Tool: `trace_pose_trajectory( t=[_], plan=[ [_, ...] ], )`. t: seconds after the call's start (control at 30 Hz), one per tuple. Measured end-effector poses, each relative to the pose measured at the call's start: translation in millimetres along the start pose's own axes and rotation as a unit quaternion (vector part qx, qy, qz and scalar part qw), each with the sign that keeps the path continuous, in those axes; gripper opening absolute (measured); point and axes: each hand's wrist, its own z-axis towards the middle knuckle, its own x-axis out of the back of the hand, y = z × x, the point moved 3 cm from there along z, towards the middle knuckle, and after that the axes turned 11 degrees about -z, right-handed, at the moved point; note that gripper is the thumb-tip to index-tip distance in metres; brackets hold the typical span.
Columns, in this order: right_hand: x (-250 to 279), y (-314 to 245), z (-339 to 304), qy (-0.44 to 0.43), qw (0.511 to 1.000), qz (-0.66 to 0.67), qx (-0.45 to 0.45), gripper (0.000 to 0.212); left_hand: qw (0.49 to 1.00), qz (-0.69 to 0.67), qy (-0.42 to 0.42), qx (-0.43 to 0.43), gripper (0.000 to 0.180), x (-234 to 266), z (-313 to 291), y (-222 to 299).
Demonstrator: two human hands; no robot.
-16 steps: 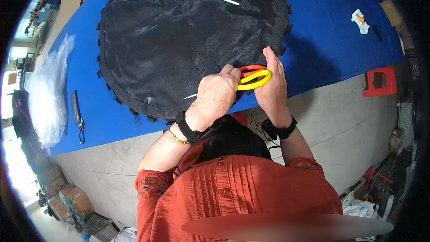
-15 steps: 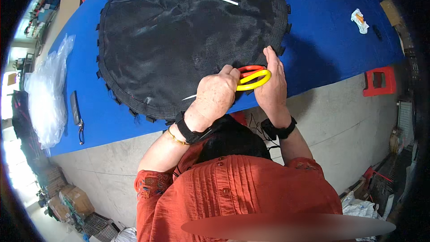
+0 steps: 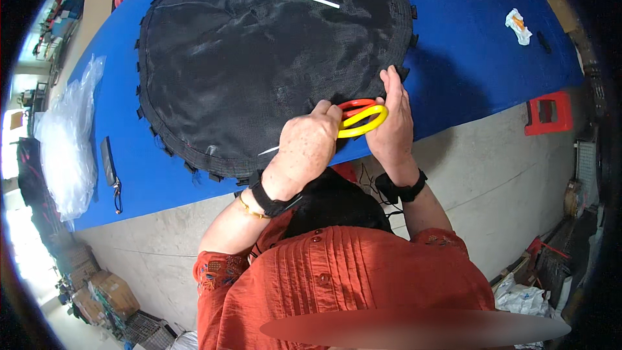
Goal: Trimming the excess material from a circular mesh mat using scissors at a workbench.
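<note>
A round black fabric mat (image 3: 259, 71) lies on the blue-covered table (image 3: 466, 32), with short black tabs around its rim and white lettering at the far side. My left hand (image 3: 304, 142) is closed around the middle of a pair of scissors, over the mat's near edge. The red and yellow handle loops (image 3: 361, 123) stick out to the right, and a thin pale tip (image 3: 268, 151) shows on the left. Beside the loops, my right hand (image 3: 392, 113) is held with its fingers stretched along the mat's right rim. Its thumb is mostly hidden.
Clear plastic bags (image 3: 68, 149) and a slim black tool with a cord (image 3: 110, 168) lie at the table's left. A crumpled white wrapper with something orange (image 3: 518, 26) is at the far right. A red stool (image 3: 549, 114) stands beyond the table's right edge.
Both hands and the scissors have shifted very slightly left. The mat also appears a little further left. My grip on the scissors looks the same.
</note>
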Motion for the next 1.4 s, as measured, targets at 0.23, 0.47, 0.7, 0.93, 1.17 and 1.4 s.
trace_pose_trajectory(
  t=[0.23,0.47,0.7,0.93,1.17,1.4],
  plan=[
    [1.8,-2.0,1.0,-0.002,1.0,-0.006,-0.003,0.073,1.0,0.012,-0.009,0.012,0.022,-2.5,12.1,0.5],
    [3.8,-3.5,1.3,-0.001,1.0,0.006,-0.002,0.074,1.0,0.026,0.011,-0.005,0.014,-2.1,-4.5,1.5],
    [3.4,-2.9,2.0,0.007,1.0,-0.016,0.016,0.073,0.999,0.024,0.004,0.024,0.025,-3.2,8.5,-1.8],
    [2.5,-2.5,1.6,-0.001,1.0,-0.014,0.012,0.071,1.0,0.009,-0.003,0.024,0.023,-2.2,-2.5,-1.0],
    [2.0,-2.1,2.2,0.004,0.999,-0.026,0.02,0.065,1.0,-0.001,0.009,0.029,0.025,0.6,4.9,-4.6],
    [2.3,-2.8,3.5,0.017,0.999,-0.036,0.025,0.058,0.994,0.003,0.039,0.101,0.031,28.8,-23.0,-35.1]
  ],
)
